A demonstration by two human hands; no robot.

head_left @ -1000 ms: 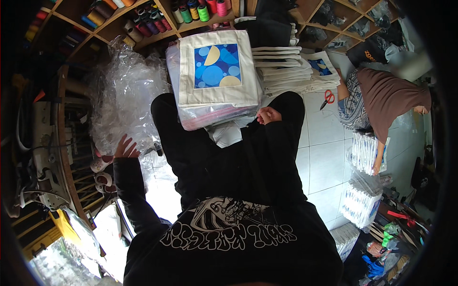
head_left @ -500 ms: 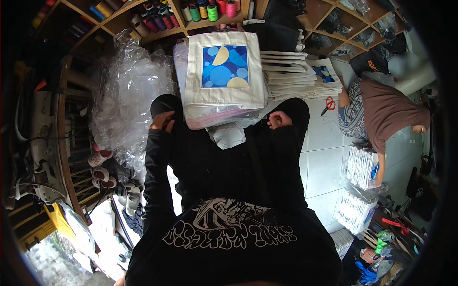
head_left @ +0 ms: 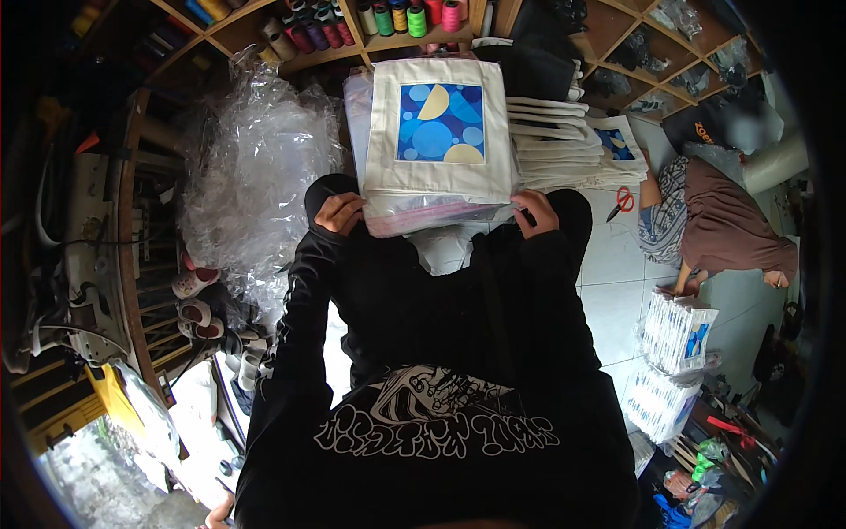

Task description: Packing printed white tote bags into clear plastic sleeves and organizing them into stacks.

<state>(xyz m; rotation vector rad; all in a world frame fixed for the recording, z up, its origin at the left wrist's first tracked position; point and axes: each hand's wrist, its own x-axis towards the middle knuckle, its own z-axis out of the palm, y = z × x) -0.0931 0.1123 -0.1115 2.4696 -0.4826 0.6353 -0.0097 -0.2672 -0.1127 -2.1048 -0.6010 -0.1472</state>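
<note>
A cream cloth bag (head_left: 383, 141) with a blue circle-patterned panel (head_left: 441, 123) lies flat on a pile in front of me. Clear plastic (head_left: 414, 222) shows under its near edge, with pinkish layers inside. At the pile's near left corner my left hand (head_left: 339, 213) is closed, its fingertips pinching the plastic's edge. Opposite, by the near right corner, my right hand (head_left: 536, 214) is also closed, thumb and fingers gripping the plastic edge just below the cloth. The exact hold of each hand is small and partly hidden by the fingers.
Crumpled clear plastic (head_left: 256, 167) heaps up on the left. Folded cream bags (head_left: 555, 145) are stacked at right, near red-handled scissors (head_left: 621, 203) on the tiles. Thread spools (head_left: 401, 19) fill the shelf ahead. A person (head_left: 731, 212) in brown touches a packed bundle (head_left: 674, 331).
Both hands have moved from above my knees to the pile's near corners and closed on the plastic. The view has shifted slightly. The other person's arm has drawn back along the bundle.
</note>
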